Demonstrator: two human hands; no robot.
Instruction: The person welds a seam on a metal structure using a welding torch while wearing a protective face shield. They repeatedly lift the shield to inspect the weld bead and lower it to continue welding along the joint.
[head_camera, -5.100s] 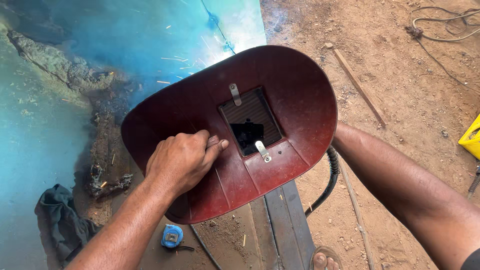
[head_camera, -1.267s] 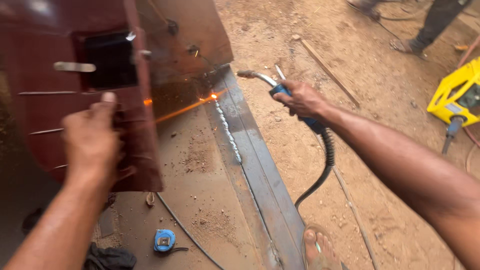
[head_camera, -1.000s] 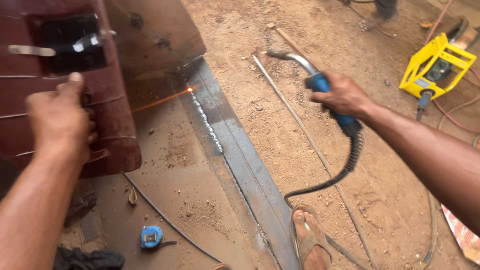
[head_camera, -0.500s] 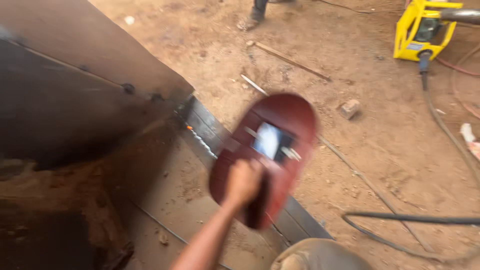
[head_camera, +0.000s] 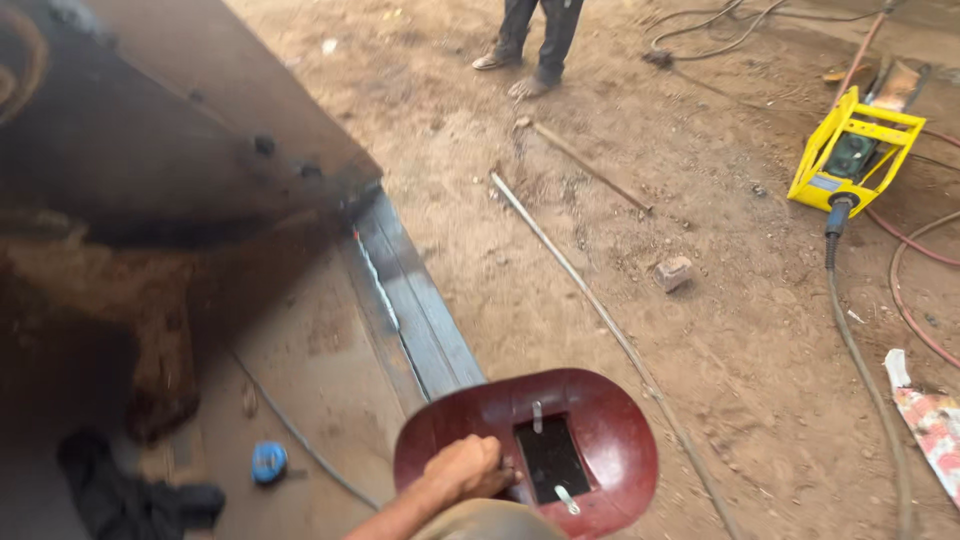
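My left hand (head_camera: 462, 468) grips the back handle of a dark red hand-held welding shield (head_camera: 600, 430) with a small dark window, held low at the bottom of the view. My right hand is out of sight. Ahead of the shield, a fresh weld seam (head_camera: 380, 285) runs along a grey steel channel (head_camera: 425, 325) where it meets a large rusty steel plate (head_camera: 170, 140). No welding torch is visible.
A blue tape measure (head_camera: 268, 462) and a dark cloth (head_camera: 130, 497) lie at lower left. A yellow welding unit (head_camera: 850, 150) with a cable (head_camera: 862, 350) sits at right. A long rod (head_camera: 600, 320), a stone (head_camera: 673, 272) and another person's legs (head_camera: 535, 40) are on the dirt ground.
The shield has come down from my face to the bottom of the view. My right hand and the torch have left the view. The seam's orange glow is gone.
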